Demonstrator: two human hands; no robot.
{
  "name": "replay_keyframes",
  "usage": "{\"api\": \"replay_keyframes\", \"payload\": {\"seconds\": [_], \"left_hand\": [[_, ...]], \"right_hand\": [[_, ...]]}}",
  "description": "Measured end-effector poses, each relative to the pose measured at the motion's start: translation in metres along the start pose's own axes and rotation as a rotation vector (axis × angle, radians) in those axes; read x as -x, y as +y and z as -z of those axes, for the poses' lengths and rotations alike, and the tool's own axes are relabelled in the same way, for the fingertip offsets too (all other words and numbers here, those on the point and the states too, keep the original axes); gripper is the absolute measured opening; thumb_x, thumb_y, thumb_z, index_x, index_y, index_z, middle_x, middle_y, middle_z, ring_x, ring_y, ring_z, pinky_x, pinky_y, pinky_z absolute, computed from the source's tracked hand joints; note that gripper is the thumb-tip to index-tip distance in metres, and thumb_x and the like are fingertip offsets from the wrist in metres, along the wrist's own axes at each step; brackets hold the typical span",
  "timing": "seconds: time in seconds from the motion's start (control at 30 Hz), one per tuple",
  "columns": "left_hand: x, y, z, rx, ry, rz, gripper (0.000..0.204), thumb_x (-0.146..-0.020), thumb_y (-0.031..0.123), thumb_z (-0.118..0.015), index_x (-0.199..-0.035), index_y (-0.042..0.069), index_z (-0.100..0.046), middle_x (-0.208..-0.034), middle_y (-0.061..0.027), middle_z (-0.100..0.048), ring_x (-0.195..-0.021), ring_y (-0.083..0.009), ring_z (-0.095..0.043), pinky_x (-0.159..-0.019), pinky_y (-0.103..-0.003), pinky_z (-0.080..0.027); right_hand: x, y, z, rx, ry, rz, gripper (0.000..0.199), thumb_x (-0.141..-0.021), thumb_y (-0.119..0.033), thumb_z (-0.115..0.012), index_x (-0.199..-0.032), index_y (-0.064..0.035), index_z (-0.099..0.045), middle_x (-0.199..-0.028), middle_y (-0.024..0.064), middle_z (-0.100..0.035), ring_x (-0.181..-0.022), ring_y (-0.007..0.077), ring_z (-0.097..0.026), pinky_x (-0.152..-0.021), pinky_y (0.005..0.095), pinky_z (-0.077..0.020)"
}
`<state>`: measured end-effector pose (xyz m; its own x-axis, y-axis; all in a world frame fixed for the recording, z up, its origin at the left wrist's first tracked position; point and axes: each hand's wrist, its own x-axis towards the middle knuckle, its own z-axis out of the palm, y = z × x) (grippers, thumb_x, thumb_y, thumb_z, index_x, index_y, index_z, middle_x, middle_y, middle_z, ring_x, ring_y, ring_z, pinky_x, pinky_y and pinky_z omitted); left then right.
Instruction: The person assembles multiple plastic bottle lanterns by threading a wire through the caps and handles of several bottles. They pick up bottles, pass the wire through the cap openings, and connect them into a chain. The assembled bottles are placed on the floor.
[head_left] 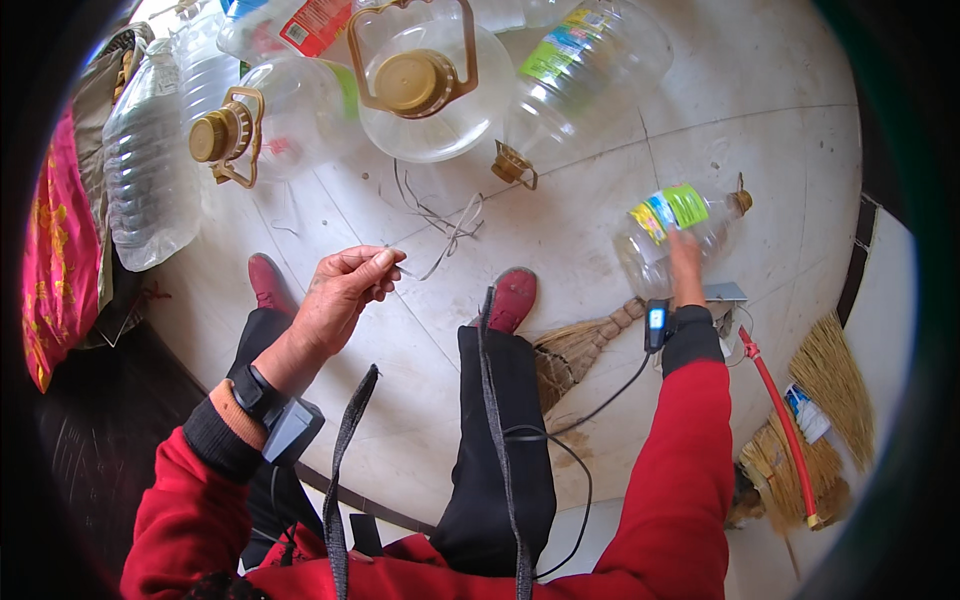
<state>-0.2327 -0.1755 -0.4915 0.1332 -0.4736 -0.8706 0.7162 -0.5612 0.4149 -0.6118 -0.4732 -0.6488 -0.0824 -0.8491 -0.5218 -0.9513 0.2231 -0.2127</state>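
Note:
My left hand (345, 295) is closed, with thumb and forefinger pinching the end of a thin grey string (440, 262). The rest of the string trails in loose loops over the floor in front of a large clear jug (430, 135) with a gold cap and handle. Off to the right, my right hand (686, 265) is closed on a clear plastic bottle (635, 255) with a yellow, blue and green label. One digit lies across the label; the other fingers are mostly hidden. The bottle lies on its side, its gold-brown cap pointing right.
More large clear jugs lie at the top, including a gold-capped one (310, 95) and a green-labelled one (590, 80). A ribbed bottle (150, 160) stands by pink cloth (65, 260). A straw broom (580, 355), a red-handled tool (780, 420) and a dangling black cable (620, 390) are nearby.

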Motion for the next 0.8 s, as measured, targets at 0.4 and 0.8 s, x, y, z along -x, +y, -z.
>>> {"api": "replay_keyframes", "payload": {"seconds": [0.4,0.8], "left_hand": [[-0.016,-0.008,-0.016,-0.016,0.005,0.015,0.021,-0.084,0.021,-0.056,-0.09,0.001,-0.061,-0.073,-0.0014,-0.057,-0.065,-0.007,-0.049,-0.061,-0.019,-0.04],[-0.026,-0.038,-0.021,0.015,0.05,0.096,0.02,-0.084,0.019,-0.056,-0.089,0.0,-0.06,-0.073,-0.0023,-0.057,-0.064,-0.0071,-0.049,-0.061,-0.019,-0.04]], "right_hand": [[-0.066,-0.044,0.072,-0.269,-0.042,0.122,0.027,-0.079,-0.021,-0.058,-0.1,-0.0048,-0.058,-0.081,0.0038,-0.059,-0.072,0.0091,-0.055,-0.054,0.0232,-0.0423],[-0.129,-0.021,0.072,-0.204,-0.013,0.082,0.042,-0.073,-0.024,-0.061,-0.109,-0.0044,-0.055,-0.098,0.0163,-0.058,-0.088,0.0225,-0.055,-0.077,0.0298,-0.0426]]}}
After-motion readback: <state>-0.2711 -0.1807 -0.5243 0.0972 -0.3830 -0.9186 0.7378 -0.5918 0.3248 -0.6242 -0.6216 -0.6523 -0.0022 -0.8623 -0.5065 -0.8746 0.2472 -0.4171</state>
